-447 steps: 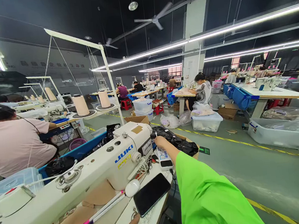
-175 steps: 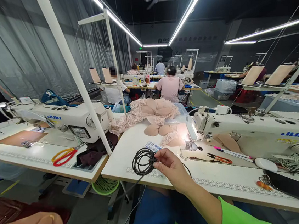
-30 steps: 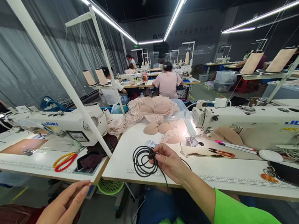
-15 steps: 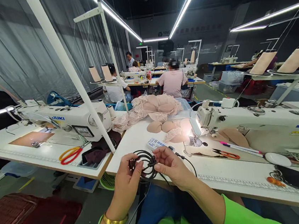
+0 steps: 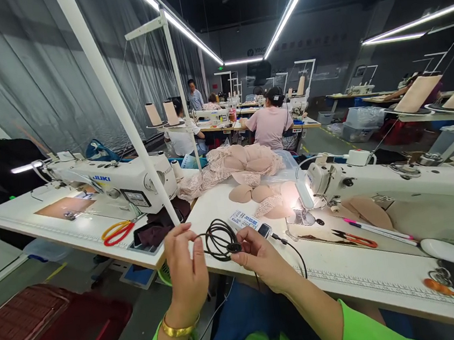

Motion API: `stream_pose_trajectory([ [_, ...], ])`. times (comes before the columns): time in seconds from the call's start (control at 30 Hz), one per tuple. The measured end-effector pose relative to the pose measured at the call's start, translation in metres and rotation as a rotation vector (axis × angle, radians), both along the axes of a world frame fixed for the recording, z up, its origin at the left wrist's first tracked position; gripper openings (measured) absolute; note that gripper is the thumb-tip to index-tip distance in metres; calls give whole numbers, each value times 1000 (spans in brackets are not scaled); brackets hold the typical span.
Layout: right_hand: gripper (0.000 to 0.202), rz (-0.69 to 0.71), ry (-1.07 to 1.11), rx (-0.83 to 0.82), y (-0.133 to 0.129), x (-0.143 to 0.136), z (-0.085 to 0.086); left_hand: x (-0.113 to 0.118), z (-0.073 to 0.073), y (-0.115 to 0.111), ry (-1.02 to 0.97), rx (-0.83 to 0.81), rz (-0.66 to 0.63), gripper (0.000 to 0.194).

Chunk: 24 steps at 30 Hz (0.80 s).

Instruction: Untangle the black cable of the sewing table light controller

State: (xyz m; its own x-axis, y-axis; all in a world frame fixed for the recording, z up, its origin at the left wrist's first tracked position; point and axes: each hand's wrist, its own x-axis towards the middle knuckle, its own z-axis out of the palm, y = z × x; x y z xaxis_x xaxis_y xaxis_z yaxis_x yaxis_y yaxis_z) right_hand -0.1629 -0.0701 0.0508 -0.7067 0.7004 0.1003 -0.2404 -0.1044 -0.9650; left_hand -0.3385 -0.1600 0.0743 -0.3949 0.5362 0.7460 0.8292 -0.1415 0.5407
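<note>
Most of the black cable is lying in loops, so I'm judging the coiling as largely done. The loops are sitting loose, and one tail is hanging outside them. On the tabletop, a dark plug is lying just beside the white box; I'm not managing to tell whether they're joined, or whether its cord is belonging to my coil.

The coil is hanging between my hands, above the tabletop's front edge. My right hand is pinching its right side, where strands are bunching. My left hand is hovering half-curled at its left; whether it's gripping a strand, I cannot tell.
</note>
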Motion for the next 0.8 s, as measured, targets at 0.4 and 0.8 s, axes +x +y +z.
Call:
stream_pose_trajectory([
  [0.4, 32, -15, -58, 152, 10, 7, 1, -21, 30, -13, 303, -222, -254, 26],
  [0.8, 46, -95, -21, -31, 27, 26, -14, -86, 26, -25, -479, 194, 225, 21],
])
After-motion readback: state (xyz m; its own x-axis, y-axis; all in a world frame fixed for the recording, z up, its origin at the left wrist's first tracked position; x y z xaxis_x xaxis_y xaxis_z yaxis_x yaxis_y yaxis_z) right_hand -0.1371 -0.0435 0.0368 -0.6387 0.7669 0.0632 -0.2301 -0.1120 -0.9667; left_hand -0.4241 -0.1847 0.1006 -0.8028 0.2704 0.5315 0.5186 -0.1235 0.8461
